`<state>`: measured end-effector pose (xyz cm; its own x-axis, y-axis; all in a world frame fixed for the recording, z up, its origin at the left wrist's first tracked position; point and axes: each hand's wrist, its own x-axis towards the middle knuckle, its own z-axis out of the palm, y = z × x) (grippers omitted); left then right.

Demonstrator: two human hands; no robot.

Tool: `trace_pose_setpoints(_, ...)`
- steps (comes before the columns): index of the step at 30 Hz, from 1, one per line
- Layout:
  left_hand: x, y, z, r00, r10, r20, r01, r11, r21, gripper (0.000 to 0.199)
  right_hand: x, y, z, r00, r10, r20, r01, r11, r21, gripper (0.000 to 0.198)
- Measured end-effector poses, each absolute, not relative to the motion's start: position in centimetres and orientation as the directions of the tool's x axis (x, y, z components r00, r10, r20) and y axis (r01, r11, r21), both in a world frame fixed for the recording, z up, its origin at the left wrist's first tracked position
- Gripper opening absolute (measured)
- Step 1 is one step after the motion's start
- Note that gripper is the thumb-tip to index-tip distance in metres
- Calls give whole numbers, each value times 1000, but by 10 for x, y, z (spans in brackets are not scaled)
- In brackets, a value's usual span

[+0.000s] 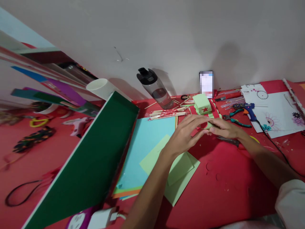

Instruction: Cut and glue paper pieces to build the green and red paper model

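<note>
My left hand (184,135) and my right hand (224,128) meet over the red tabletop, fingertips closed on a small light green paper piece (208,126). Its exact shape is partly hidden by my fingers. Just beyond them stands a light green paper box (202,104) with a red star on its side, on a red and green striped base (215,111). Light green paper sheets (175,190) lie below my left wrist, over a stack topped by light blue paper (150,130). Scissors (230,141) lie partly under my right hand.
Thin wooden sticks (166,114) and a water bottle (158,90) stand near the wall, left of a phone (206,84). Pliers (238,121) and a corded blue glue gun (249,112) lie at right. A tall green board (88,162) rises at left.
</note>
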<state>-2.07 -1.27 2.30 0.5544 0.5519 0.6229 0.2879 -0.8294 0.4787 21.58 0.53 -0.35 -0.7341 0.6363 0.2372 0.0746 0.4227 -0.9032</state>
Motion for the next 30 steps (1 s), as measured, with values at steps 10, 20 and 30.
trace_pose_setpoints(10,-20,-12,25,548,531,646,297,-846,443,36,218,5,-4,-753,623,212,70,396,-916,59)
trace_pose_setpoints(20,-20,-14,25,531,530,662,309,-848,431,41,219,3,4,-765,619,180,88,377,-922,59)
trace_pose_setpoints(30,-22,-12,24,541,516,664,300,-856,421,44,215,-1,-3,-712,687,143,69,271,-960,60)
